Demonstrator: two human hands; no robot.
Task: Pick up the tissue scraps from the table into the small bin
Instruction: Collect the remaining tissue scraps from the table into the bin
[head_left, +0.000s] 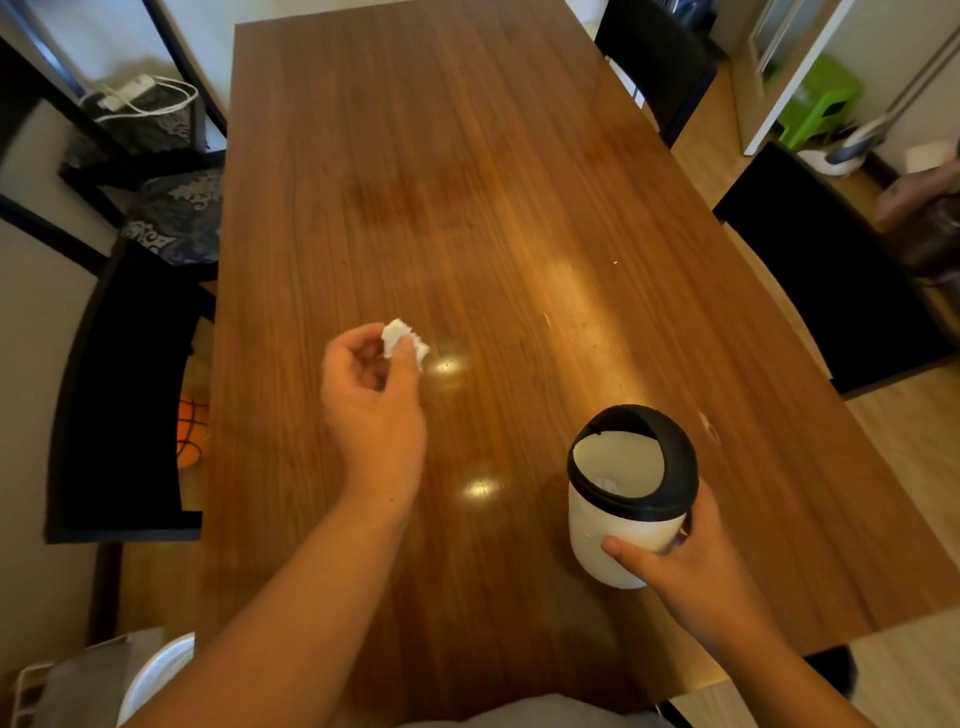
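My left hand (371, 400) hovers over the left middle of the wooden table (467, 182) and pinches a crumpled white tissue scrap (402, 340) between thumb and fingertips. My right hand (680, 566) grips the lower wall of the small white bin (618, 525), which has a black domed lid with an opening. The bin is tilted toward my left hand, and some white tissue shows inside it. Tiny pale flecks (709, 423) lie on the table right of the bin.
Black chairs stand along the left (124, 395) and right (831, 291) sides, another at the far right corner (660, 62). A patterned cushion (176, 218) and an orange ball (192, 431) sit at the left. A green stool (815, 98) is at the far right.
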